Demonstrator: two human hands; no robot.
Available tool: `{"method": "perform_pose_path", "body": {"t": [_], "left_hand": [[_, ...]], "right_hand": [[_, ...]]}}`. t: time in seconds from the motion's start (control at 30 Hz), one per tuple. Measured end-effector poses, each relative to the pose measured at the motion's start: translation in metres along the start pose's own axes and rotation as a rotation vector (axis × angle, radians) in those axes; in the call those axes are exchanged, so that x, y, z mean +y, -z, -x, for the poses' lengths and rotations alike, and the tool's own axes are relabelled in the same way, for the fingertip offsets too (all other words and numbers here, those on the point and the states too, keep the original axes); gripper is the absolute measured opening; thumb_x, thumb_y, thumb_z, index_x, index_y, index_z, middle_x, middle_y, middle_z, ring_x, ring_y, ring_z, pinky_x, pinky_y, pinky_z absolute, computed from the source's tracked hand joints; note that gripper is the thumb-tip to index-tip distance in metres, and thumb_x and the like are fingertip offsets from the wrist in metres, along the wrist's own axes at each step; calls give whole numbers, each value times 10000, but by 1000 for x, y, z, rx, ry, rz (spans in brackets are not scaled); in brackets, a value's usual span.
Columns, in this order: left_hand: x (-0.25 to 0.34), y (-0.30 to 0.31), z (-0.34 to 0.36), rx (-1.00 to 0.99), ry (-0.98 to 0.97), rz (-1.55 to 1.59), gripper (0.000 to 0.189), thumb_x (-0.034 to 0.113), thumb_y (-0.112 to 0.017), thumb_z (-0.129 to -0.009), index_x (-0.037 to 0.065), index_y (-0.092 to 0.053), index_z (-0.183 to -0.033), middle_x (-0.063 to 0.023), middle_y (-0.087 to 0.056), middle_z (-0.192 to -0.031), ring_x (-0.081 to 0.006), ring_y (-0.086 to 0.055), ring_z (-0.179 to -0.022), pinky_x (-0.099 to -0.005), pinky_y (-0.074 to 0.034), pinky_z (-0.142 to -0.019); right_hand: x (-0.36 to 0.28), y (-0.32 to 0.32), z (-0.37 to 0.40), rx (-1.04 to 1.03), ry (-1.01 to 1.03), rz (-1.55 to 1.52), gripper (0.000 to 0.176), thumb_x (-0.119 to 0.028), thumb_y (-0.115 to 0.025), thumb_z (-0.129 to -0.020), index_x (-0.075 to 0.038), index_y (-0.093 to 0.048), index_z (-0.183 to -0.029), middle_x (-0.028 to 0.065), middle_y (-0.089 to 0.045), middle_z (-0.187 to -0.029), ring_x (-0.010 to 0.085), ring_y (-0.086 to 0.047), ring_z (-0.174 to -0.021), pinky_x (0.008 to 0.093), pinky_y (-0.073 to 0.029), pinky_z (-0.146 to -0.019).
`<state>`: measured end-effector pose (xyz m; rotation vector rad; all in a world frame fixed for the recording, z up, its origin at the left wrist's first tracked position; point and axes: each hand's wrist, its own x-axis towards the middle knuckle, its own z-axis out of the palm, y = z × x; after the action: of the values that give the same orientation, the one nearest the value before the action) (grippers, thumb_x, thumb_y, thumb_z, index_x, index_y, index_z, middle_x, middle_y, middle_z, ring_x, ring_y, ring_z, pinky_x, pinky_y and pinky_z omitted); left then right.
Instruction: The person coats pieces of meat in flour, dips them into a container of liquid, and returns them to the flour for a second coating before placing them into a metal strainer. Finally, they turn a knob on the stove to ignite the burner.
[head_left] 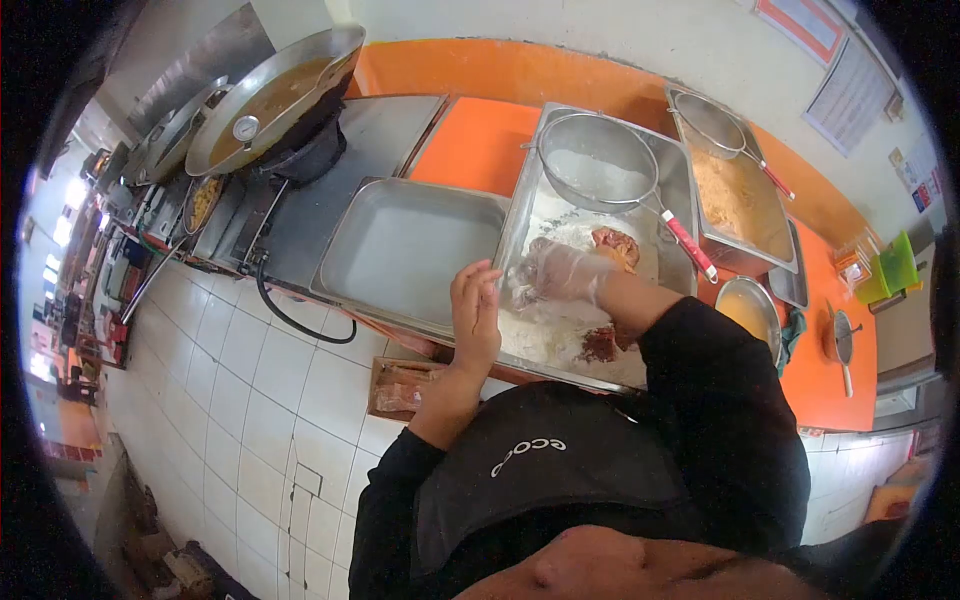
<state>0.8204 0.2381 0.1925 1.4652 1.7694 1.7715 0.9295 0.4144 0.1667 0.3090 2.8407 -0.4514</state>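
A deep metal tray (677,262) holds white flour (530,335) and pieces of reddish meat (616,246). My right hand (560,274), in a clear plastic glove, is down in the flour between the meat pieces; its fingers are partly hidden by the glove and flour, and I cannot make out what they hold. My left hand (475,312) is bare and raised at the tray's left edge, its fingers up and close to each other, with nothing seen in it. A sieve with a red handle (688,245) rests across the tray's far end.
An empty shallow metal tray (415,250) stands left of the flour tray. Farther left is a large wok of oil (285,105) with a thermometer. To the right are a tray of orange-brown crumbs (735,200), a bowl of yellow liquid (748,308) and a small sieve (843,338).
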Motion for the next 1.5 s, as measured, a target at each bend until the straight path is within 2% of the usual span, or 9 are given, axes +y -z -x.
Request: {"method": "perform_pose_path", "body": {"t": [0.17,0.33,0.57,0.67,0.73,0.97,1.27,1.37,1.5], "left_hand": [[-1,0,0,-5,-2,31,323,261,-355,-931,20,-562,-991,-148,-465,-1120,-282,-420,-1062,-359,-321,-921],[-6,-1,0,7,-1,46,315,248,-356,-932,15,-559,-993,-149,-464,-1121,-281,-419,-1070,-358,-313,-932],[-3,0,3,-8,2,57,302,235,-358,-932,15,-557,-984,-151,-468,-1118,-280,-421,-1070,-355,-312,-933],[-4,0,2,5,10,74,306,241,-360,-931,15,-560,-981,-152,-473,-1113,-279,-423,-1067,-357,-312,-932],[-5,-1,2,12,16,86,308,242,-360,-931,15,-562,-978,-152,-475,-1111,-279,-424,-1066,-357,-312,-931],[-7,-2,2,15,3,82,315,242,-356,-931,12,-567,-972,-149,-473,-1116,-275,-424,-1062,-351,-317,-927],[-3,-1,2,15,1,57,294,223,-361,-930,15,-565,-975,-143,-472,-1108,-269,-425,-1056,-349,-323,-921],[-1,-1,3,26,19,67,293,220,-361,-930,16,-566,-970,-142,-473,-1103,-269,-425,-1054,-348,-325,-917],[-4,-2,4,23,15,92,295,220,-360,-930,12,-566,-968,-143,-470,-1108,-269,-421,-1059,-349,-325,-918]], "right_hand": [[-38,61,27,-65,-15,-253,414,-330,-611,-746,-96,-564,-1084,153,-578,-1028,300,-570,-886,364,-455,-777],[-15,-27,-22,-508,-258,-156,587,-480,-682,-639,-53,-611,-1035,159,-620,-947,269,-574,-857,393,-441,-749],[58,-125,-32,-745,77,-506,456,-284,-667,-680,-83,-598,-1083,96,-612,-1002,221,-557,-850,350,-440,-766],[6,-23,15,-523,34,-250,364,-214,-625,-743,-95,-593,-1086,84,-611,-1009,174,-550,-844,338,-439,-772],[-11,1,32,-106,75,-848,403,-352,-594,-744,-65,-600,-1027,123,-623,-943,203,-566,-834,337,-452,-760],[-43,57,29,-71,-43,14,438,-292,-635,-701,-96,-558,-1085,102,-612,-909,194,-564,-818,310,-446,-737],[-67,24,26,-208,-262,-23,307,-218,-665,-685,-104,-558,-949,75,-573,-939,177,-545,-792,300,-440,-701],[-34,-10,25,-194,74,-955,355,-233,-681,-662,-75,-555,-954,88,-575,-943,171,-552,-816,326,-457,-671],[-68,-12,37,-29,-52,-51,375,-336,-583,-733,-23,-563,-938,143,-611,-792,267,-599,-718,368,-472,-605]]}}
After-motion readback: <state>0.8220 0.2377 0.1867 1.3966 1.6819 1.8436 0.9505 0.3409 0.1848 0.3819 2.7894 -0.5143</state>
